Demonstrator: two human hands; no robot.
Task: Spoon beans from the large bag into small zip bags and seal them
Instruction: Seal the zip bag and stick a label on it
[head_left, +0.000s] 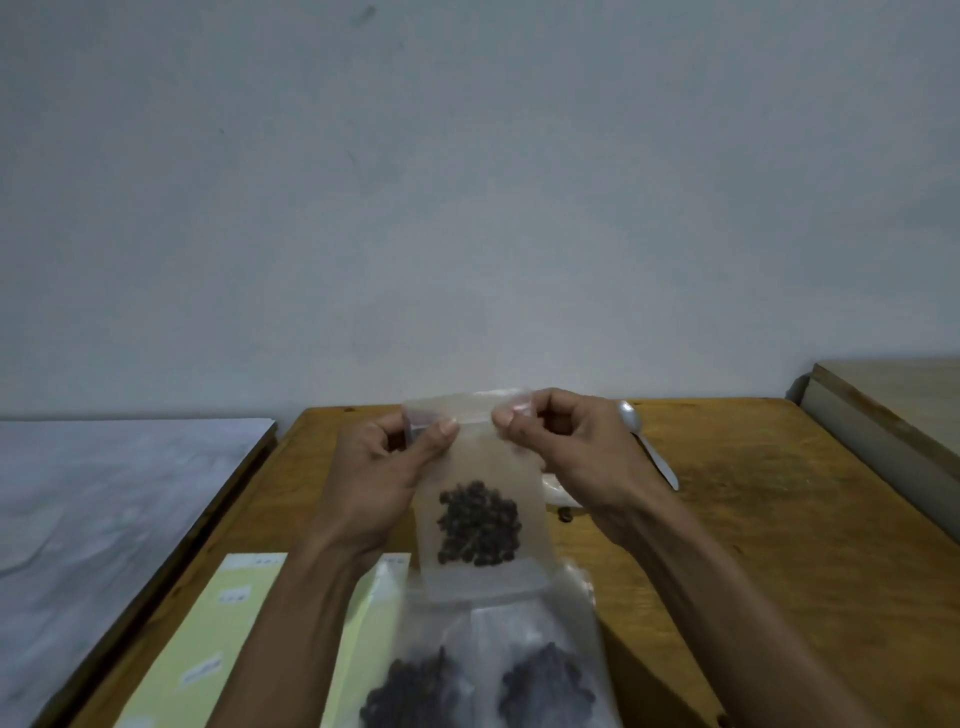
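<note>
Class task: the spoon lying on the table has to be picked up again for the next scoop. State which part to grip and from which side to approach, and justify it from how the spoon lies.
Grip the spoon by its handle, probably coming from the right hand's outer side. The handle points toward the person and lies bare on the table, while the bowl sits at the far end, partly behind that hand.

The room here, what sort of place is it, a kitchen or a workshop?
Probably a plain home or small packing corner, not clearly either. A worn wooden table stands against a bare wall, with a spoon lying on it, and filled bags of beans sit beside yellow label sheets.
</note>
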